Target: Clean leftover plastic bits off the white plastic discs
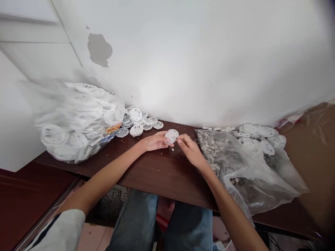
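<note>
My left hand (pixel 157 141) is closed on white round plastic discs (pixel 171 136), thumb on top, held just above the dark brown table. At least two discs seem to overlap in that grip. At the discs' right edge is my right hand (pixel 190 148), its thumb and index finger pinched together; whatever they hold is too small to make out. A pile of similar white discs (pixel 136 120) lies behind my left hand against the wall. Close to my right forearm rests a clear plastic bag of small metal parts (pixel 216 146).
A large clear bag of white discs (pixel 78 129) stands at the left. More white discs (pixel 261 137) lie at the right, behind the bag of metal parts, beside a cardboard box (pixel 314 153). Tiny bits are scattered over the brown table (pixel 167 174). A white wall (pixel 183 62) rises behind.
</note>
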`<state>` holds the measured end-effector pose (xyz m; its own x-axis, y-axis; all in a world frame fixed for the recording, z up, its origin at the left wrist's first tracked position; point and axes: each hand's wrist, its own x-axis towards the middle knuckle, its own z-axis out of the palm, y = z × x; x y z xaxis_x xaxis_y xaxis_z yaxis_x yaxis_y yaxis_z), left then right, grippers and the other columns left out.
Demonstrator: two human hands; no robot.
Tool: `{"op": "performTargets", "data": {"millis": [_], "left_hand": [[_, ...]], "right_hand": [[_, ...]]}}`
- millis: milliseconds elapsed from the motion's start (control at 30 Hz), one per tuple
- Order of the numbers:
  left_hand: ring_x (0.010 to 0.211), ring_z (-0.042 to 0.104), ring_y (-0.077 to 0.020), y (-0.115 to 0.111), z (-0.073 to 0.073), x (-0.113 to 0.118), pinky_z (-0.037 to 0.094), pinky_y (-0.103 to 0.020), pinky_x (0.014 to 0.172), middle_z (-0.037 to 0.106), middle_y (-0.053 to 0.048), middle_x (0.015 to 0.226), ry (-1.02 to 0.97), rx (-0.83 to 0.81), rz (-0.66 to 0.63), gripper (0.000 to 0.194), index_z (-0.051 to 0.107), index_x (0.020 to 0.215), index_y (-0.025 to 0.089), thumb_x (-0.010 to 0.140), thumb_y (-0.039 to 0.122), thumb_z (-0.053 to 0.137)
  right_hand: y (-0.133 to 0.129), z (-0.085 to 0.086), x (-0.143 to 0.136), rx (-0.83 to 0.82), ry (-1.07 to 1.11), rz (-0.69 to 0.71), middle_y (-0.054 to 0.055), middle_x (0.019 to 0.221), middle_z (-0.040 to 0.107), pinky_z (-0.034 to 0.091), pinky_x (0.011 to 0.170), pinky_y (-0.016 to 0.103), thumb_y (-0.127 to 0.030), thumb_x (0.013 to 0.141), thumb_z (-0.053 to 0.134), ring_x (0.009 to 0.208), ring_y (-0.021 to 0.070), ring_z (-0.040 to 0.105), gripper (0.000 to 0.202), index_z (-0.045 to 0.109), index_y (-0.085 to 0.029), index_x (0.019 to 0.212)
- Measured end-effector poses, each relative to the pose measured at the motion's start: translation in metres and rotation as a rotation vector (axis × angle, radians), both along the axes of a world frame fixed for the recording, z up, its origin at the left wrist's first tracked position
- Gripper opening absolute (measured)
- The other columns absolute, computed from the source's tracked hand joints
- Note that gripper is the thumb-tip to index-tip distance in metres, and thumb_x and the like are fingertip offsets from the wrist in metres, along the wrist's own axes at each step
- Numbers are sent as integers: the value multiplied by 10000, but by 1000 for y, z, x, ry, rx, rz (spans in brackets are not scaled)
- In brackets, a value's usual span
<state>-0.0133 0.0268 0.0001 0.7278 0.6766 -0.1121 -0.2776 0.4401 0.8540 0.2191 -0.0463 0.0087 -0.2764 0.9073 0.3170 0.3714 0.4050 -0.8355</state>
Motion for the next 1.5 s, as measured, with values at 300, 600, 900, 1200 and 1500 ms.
{"op": "performTargets", "data": {"millis": [300,600,900,1200,1500], "left_hand": [[896,787,-186,-2,-2,5,590,-266,813,777,-120,1142,12,39,42,569,661,1271,163,756,144,902],[892,770,-185,-7,0,8,595,-301,837,772,-103,1092,22,90,74,549,653,1229,162,744,130,908],[932,745,-187,-10,0,9,589,-326,848,755,-105,1124,15,99,77,550,665,1228,165,735,93,898],[1017,731,-199,-11,-5,9,569,-349,933,748,-115,1171,12,134,63,608,669,1288,179,741,138,933],[1033,720,-197,-12,-5,8,547,-377,988,741,-115,1211,24,147,32,574,684,1289,176,768,144,924]], "right_hand": [[-2,2,-4,8,-164,-32,5,864,712,438,752,295,-426,1073,509,779,181,617,287,695,-222,995],[-1,3,-4,85,-223,-53,24,936,760,443,808,313,-346,1048,552,858,204,651,228,720,-229,946],[2,-4,-2,93,-259,-69,17,901,750,430,793,318,-374,1038,579,838,207,632,226,711,-235,918],[4,-7,1,102,-248,-42,26,901,751,433,793,323,-382,1035,578,840,214,636,234,700,-229,906],[5,-6,2,103,-229,-23,4,863,744,434,749,310,-381,1024,607,791,199,644,227,696,-243,868]]}}
